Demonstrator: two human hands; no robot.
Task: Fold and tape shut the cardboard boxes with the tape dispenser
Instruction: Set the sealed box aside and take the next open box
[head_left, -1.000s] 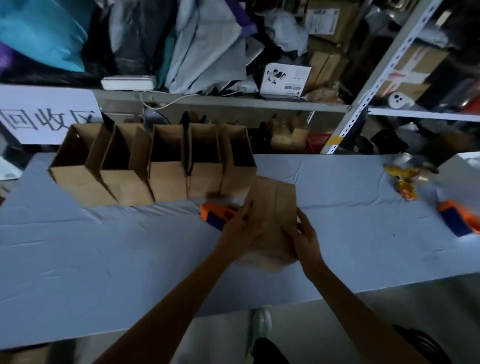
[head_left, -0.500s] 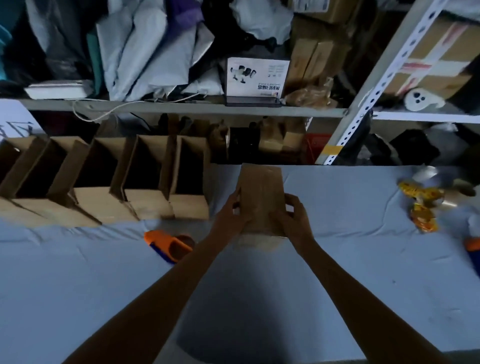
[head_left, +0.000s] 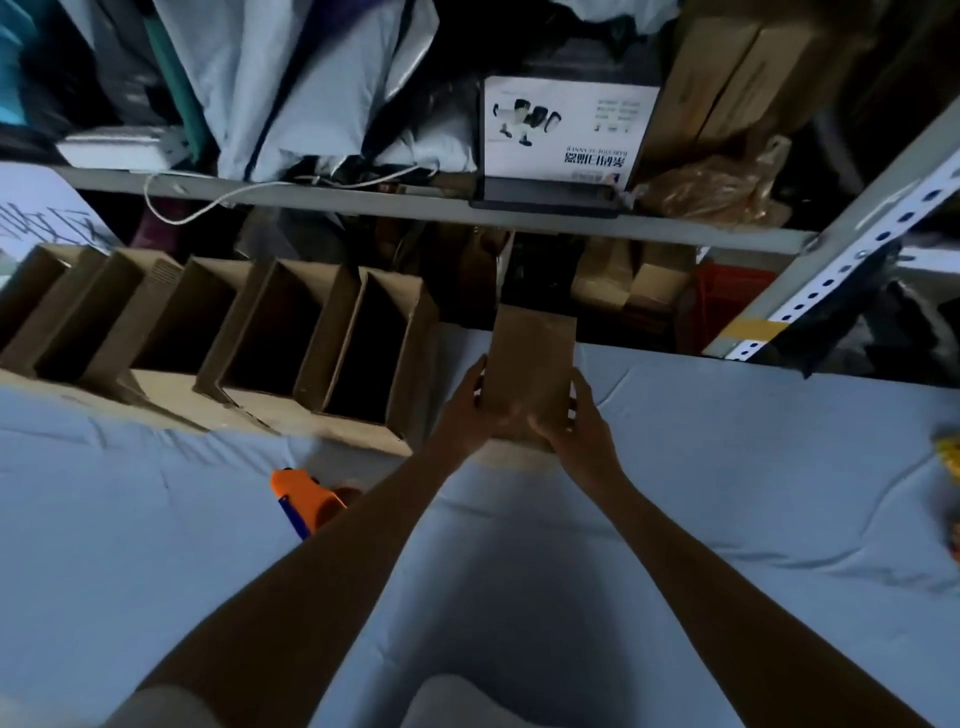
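Now, left grip (head_left: 466, 410) and right grip (head_left: 577, 434) each clasp a side of the upright cardboard box (head_left: 532, 358) on the bench (head_left: 727, 467).

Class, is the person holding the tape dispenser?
No, the left hand and right hand grip the cardboard box; the tape dispenser lies on the table.

The room is sitting dim and everything is leaning cold blue-grey. Soft light is falling from overhead, and a broad shadow is pooling on the table cloth (head_left: 727, 467) between the forearms (head_left: 322, 597). The row of open boxes (head_left: 241, 322) is showing black hollows. The cardboard box (head_left: 532, 358) and the left hand (head_left: 467, 410) and right hand (head_left: 571, 423) gripping it are smearing slightly. The shelf rail (head_left: 363, 205) is bowing, stretching toward the corners.
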